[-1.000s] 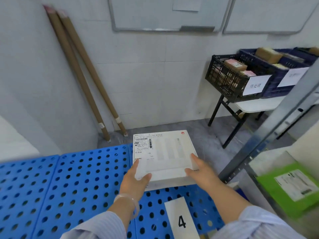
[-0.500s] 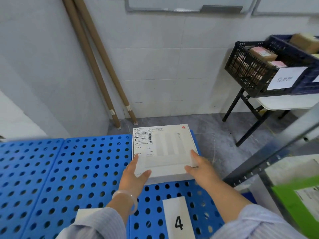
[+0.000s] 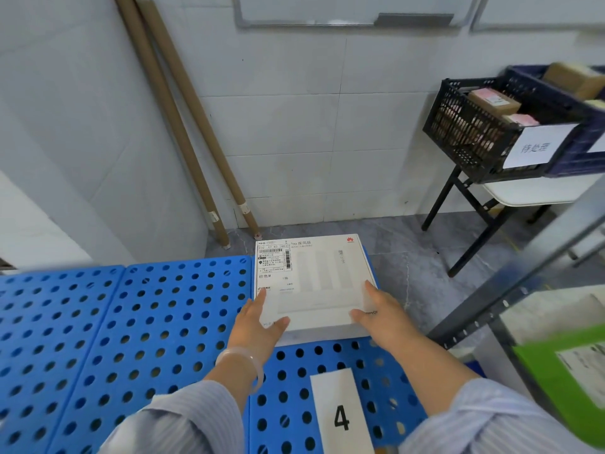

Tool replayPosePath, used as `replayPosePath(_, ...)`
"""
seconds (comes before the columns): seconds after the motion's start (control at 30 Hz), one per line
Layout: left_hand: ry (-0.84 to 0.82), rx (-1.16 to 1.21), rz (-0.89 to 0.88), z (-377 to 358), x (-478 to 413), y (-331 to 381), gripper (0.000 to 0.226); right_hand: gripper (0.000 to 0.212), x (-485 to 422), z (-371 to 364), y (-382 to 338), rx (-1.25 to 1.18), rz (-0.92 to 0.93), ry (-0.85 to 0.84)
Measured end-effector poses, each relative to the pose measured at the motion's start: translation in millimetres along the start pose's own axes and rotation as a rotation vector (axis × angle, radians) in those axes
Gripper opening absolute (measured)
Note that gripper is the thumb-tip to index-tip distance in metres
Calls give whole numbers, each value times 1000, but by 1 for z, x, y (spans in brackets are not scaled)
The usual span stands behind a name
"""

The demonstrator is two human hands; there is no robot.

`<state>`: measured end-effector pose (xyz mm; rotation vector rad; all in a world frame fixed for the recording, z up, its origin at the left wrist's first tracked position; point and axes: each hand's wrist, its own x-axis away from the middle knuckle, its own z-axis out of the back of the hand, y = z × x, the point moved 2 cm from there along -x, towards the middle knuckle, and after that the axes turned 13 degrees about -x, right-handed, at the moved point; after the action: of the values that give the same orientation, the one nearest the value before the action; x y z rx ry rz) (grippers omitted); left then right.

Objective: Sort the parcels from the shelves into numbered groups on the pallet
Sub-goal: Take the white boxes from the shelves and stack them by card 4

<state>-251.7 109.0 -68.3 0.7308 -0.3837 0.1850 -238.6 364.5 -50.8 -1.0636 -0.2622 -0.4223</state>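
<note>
A flat white parcel box with a shipping label on its left part lies on the far right corner of the blue perforated pallet. Just in front of it a white card marked 4 lies on the pallet. My left hand grips the box's near left corner, thumb on top. My right hand holds the near right corner the same way. Whether the box rests fully on the pallet I cannot tell.
Two brown cardboard tubes lean in the wall corner behind the pallet. A black crate of small parcels stands on a folding table at right. A grey metal shelf post and a green parcel are close on my right.
The box has moved down and forward toward the pallet's far right corner, above the 4 card. Both hands have kept their grip on its near corners.
</note>
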Motion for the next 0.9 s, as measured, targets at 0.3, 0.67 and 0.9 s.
replayPosePath(0.3, 82, -609, -343, 16, 37, 55, 82, 83, 59, 19, -23, 301, 213, 71)
replayPosePath(0.67, 27, -864, -956, -1, 116, 136, 88, 94, 209, 45, -20, 606, 93, 382)
replayPosePath(0.9, 10, -848, -1391, -31, 223, 174, 87, 100, 341, 53, -3, 592, -121, 600)
